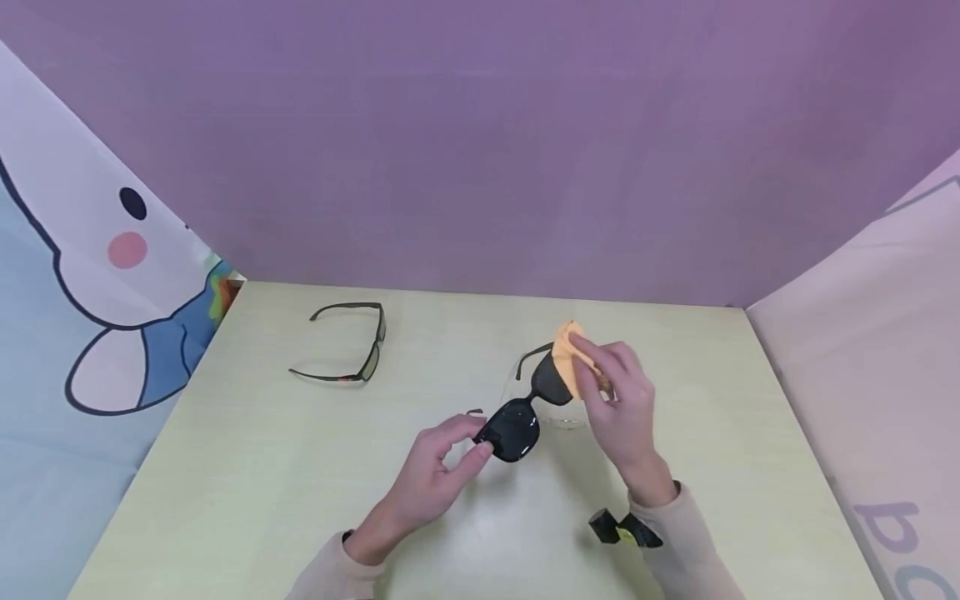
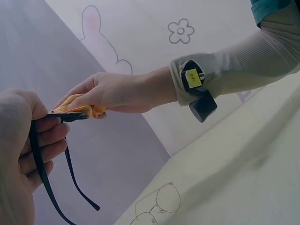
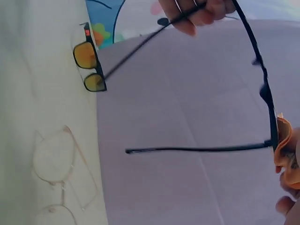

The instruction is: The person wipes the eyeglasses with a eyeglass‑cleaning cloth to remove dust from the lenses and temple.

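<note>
Black sunglasses (image 1: 513, 430) are held up over the table, their temples unfolded. At one end of the frame my left hand (image 1: 431, 471) pinches the rim beside the dark lens, the thumb in front and fingers behind. My right hand (image 1: 618, 396) grips an orange cloth (image 1: 567, 360) against the other lens, covering its outer part. In the left wrist view the cloth (image 2: 75, 104) is bunched between the right fingers at the frame's far end. The right wrist view shows the sunglasses' long temple (image 3: 201, 149) sticking out from the frame near the cloth.
Dark-framed glasses (image 1: 372, 350) with yellowish lenses lie unfolded at the table's left. Thin clear glasses (image 3: 54, 161) with a fine metal frame lie on the table (image 1: 247, 467), partly behind the sunglasses in the head view. A purple panel (image 1: 480, 167) stands along the table's back edge.
</note>
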A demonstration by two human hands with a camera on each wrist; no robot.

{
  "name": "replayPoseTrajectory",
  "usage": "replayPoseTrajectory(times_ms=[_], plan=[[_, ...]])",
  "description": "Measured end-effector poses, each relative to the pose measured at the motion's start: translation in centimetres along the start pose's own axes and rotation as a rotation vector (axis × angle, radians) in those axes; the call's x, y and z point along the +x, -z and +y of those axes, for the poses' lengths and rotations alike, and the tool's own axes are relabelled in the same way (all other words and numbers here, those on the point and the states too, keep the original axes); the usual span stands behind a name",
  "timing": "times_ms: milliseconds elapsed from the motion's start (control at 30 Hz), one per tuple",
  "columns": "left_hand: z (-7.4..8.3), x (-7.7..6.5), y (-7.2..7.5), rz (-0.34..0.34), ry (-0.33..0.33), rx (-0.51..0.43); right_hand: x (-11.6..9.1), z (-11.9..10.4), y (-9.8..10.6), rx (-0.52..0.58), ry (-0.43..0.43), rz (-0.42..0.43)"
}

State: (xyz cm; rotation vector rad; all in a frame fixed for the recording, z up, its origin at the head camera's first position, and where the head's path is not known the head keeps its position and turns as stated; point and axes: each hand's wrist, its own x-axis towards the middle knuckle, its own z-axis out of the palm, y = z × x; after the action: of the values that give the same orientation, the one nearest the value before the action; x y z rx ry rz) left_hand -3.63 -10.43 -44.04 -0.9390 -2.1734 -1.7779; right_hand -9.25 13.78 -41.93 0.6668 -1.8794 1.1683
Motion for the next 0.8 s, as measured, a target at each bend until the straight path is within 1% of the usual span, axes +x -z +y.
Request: replayPoseTrajectory(times_ms=[33, 133, 200, 233, 267, 433, 500, 567, 733, 800], plan=[[0.0, 0.0, 0.0, 0.002, 0.005, -0.001, -0.2, -0.1, -0.1, 0.012, 0.027, -0.016], [0.0, 0.0, 0.1, 0.014, 0.006, 0.002, -1.1, -0.6, -0.7, 0.027, 0.144, -0.077], [0.0, 0.0, 0.1, 0.019, 0.010, -0.002, -1.4, -0.6, -1.0, 0.031, 0.196, -0.101], [-0.1, 0.0, 0.2, 0.018, 0.017, -0.007, -1.4, -0.6, -1.0, 0.025, 0.194, -0.100], [-0.1, 0.0, 0.2, 0.017, 0.017, -0.008, -1.4, -0.5, -0.9, 0.022, 0.174, -0.089], [0.0, 0.0, 0.2, 0.003, 0.009, -0.020, -0.5, 0.1, 0.1, 0.013, -0.016, -0.017], [0.1, 0.0, 0.2, 0.000, 0.002, -0.019, -0.4, 0.1, 0.3, 0.005, -0.043, -0.011], [0.1, 0.0, 0.2, 0.000, 0.003, -0.018, -0.5, 0.1, 0.3, 0.019, -0.019, -0.036], [0.0, 0.1, 0.3, 0.008, 0.023, -0.015, -1.2, -0.3, 0.0, 0.094, 0.110, -0.149], [-0.1, 0.1, 0.4, 0.009, 0.044, -0.018, -1.2, -0.3, -0.1, 0.091, 0.130, -0.161]])
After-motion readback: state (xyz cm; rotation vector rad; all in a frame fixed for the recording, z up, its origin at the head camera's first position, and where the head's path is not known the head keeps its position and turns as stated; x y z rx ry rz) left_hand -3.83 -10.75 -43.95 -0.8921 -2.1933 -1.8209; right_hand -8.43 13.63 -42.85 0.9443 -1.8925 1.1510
